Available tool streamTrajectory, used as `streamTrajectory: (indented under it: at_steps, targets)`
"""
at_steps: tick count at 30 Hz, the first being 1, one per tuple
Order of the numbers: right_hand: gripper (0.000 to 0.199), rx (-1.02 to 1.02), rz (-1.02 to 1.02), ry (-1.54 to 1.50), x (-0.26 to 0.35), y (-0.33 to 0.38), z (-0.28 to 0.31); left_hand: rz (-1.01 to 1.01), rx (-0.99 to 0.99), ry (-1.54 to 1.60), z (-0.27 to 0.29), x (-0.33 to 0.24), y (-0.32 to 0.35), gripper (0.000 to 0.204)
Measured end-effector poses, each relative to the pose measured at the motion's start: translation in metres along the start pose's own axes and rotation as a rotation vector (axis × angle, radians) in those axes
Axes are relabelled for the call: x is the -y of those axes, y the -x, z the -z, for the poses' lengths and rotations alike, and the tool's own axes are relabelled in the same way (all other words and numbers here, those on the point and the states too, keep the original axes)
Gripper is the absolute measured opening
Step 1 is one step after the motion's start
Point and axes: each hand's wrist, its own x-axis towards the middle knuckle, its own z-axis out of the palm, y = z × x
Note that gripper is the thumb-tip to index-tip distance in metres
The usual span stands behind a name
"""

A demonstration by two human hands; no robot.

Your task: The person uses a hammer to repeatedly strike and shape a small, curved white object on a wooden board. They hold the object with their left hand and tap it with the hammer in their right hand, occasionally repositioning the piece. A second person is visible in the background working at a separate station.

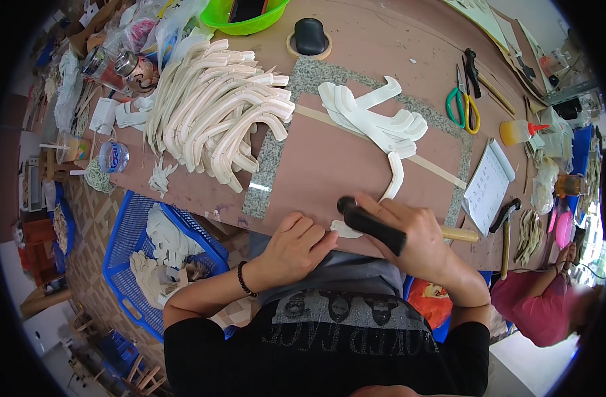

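Note:
My right hand (419,231) is closed around a black-handled tool (372,225), whose rounded end presses near the lower end of a long curved white piece (393,178). That piece lies on a brown mat (323,165) over a speckled stone slab (263,172). My left hand (299,241) rests flat on the mat's near edge, fingertips touching the white piece's end (346,229). A small stack of similar white curved pieces (372,119) sits at the mat's far side. A much larger heap of them (213,109) lies to the left.
A blue basket (127,245) with white scraps stands below the table at left. Scissors (463,106), a glue bottle (518,131), a notepad (488,185) and a hammer (505,218) lie at right. A green bowl (243,20) and a tape roll (309,40) sit at the back. Another person (548,298) sits at right.

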Motion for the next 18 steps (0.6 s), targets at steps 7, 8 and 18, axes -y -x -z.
streamTrajectory:
  at_steps: [7, 8, 18]
  targets:
    - [0.048, -0.032, -0.018, 0.003, -0.002, 0.002, -0.010, 0.035, -0.007, -0.067, 0.000, -0.006, 0.001, 0.030]
    - [0.046, -0.102, -0.048, 0.015, -0.009, 0.005, -0.012, 0.041, 0.003, -0.096, 0.003, -0.003, -0.001, 0.032]
    - [0.048, 0.015, -0.336, -0.076, 0.012, 0.051, 0.014, 0.004, 0.152, 0.066, -0.042, 0.028, -0.100, 0.025]
